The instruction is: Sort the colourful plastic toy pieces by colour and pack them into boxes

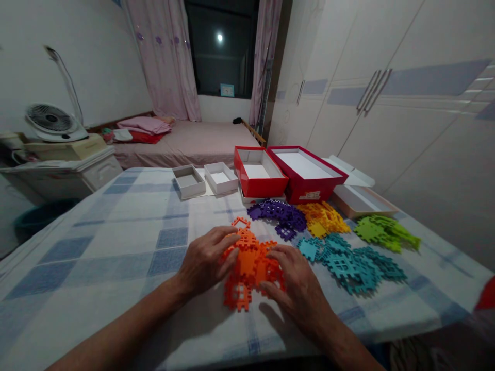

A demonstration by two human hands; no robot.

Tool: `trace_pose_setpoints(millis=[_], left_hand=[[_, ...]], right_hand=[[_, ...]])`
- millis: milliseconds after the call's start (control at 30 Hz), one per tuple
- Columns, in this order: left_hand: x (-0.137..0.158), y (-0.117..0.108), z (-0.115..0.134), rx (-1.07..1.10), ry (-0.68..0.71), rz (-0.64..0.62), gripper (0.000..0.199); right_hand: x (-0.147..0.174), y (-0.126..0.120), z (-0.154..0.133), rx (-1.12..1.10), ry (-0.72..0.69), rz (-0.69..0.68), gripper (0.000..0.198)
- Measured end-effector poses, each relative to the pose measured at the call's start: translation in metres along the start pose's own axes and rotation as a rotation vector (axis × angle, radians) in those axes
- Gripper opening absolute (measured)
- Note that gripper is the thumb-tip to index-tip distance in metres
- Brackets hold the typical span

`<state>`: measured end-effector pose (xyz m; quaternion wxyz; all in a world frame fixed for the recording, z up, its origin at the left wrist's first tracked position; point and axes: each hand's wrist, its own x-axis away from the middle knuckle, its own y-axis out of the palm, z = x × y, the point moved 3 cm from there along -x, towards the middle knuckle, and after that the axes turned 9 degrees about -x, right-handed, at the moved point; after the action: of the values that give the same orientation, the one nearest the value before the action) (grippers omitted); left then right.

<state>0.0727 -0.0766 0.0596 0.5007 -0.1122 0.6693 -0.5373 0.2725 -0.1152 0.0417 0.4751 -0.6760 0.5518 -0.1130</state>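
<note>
Orange pieces (246, 263), between left hand (204, 257) and right hand (299, 281)

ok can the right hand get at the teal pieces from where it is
Probably yes: the teal pieces lie close by, to the right of the right hand, with only tablecloth showing between, though that hand is at the orange pieces.
</note>
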Motion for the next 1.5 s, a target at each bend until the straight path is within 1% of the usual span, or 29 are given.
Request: trace_pose_setpoints(millis=[67,167,233,267,333,400,467,533,600,667,767,833,900,967,1033,1067,1167,1233,1300,1367,1433,1500], left_hand=[[-0.009,0.012,-0.016,0.016,-0.101,-0.067,0.034],[-0.025,0.041,-0.038,0.050,-0.196,-0.239,0.046],[-0.032,0.060,-0.046,0.115,-0.239,-0.344,0.052],[-0.035,0.066,-0.047,0.161,-0.252,-0.366,0.053],[-0.036,0.071,-0.045,0.259,-0.272,-0.359,0.053],[-0.036,0.069,-0.044,0.332,-0.313,-0.325,0.053],[-0.037,0.065,-0.044,0.356,-0.370,-0.288,0.053],[-0.038,0.062,-0.047,0.366,-0.418,-0.241,0.053],[-0.038,0.061,-0.054,0.393,-0.475,-0.189,0.053],[-0.035,0.063,-0.065,0.409,-0.524,-0.144,0.051],[-0.026,0.068,-0.084,0.397,-0.528,-0.100,0.047],[-0.020,0.072,-0.095,0.396,-0.554,-0.105,0.048],[-0.016,0.076,-0.102,0.404,-0.600,-0.113,0.051],[-0.014,0.078,-0.104,0.422,-0.629,-0.111,0.053],[-0.015,0.080,-0.103,0.438,-0.632,-0.103,0.053],[-0.015,0.080,-0.103,0.440,-0.634,-0.104,0.053],[-0.014,0.082,-0.105,0.415,-0.616,-0.122,0.051],[-0.013,0.083,-0.106,0.395,-0.580,-0.128,0.048],[-0.013,0.083,-0.106,0.393,-0.547,-0.127,0.045],[-0.013,0.082,-0.105,0.404,-0.551,-0.122,0.045],[-0.014,0.081,-0.105,0.409,-0.586,-0.113,0.046],[-0.014,0.080,-0.104,0.409,-0.600,-0.110,0.046]], right_hand=[[0.010,0.005,-0.004,0.021,-0.018,-0.025,0.051],[0.017,0.017,-0.012,0.058,-0.022,-0.145,0.076],[0.016,0.026,-0.012,0.075,0.032,-0.199,0.083],[0.014,0.029,-0.012,0.077,0.059,-0.203,0.083],[0.011,0.034,-0.009,0.069,0.078,-0.162,0.080],[0.010,0.034,-0.008,0.053,0.053,-0.111,0.080],[0.011,0.031,-0.007,0.037,0.012,-0.083,0.081],[0.014,0.024,-0.004,0.029,-0.007,-0.048,0.078],[0.021,0.014,0.004,0.041,0.022,0.032,0.068],[0.031,0.003,0.016,0.073,0.071,0.140,0.058],[0.049,-0.014,0.039,0.127,0.115,0.285,0.047],[0.061,-0.028,0.055,0.154,0.135,0.364,0.041],[0.070,-0.049,0.072,0.192,0.164,0.449,0.035],[0.075,-0.077,0.092,0.239,0.201,0.566,0.032],[0.076,-0.109,0.117,0.267,0.261,0.681,0.035],[0.076,-0.124,0.131,0.268,0.300,0.713,0.038],[0.075,-0.162,0.175,0.224,0.411,0.739,0.048],[0.073,-0.178,0.200,0.170,0.493,0.733,0.052],[0.070,-0.188,0.217,0.091,0.579,0.728,0.053],[0.063,-0.192,0.226,-0.040,0.633,0.703,0.053],[0.051,-0.193,0.228,-0.185,0.642,0.648,0.052],[0.039,-0.192,0.226,-0.265,0.633,0.596,0.052]])
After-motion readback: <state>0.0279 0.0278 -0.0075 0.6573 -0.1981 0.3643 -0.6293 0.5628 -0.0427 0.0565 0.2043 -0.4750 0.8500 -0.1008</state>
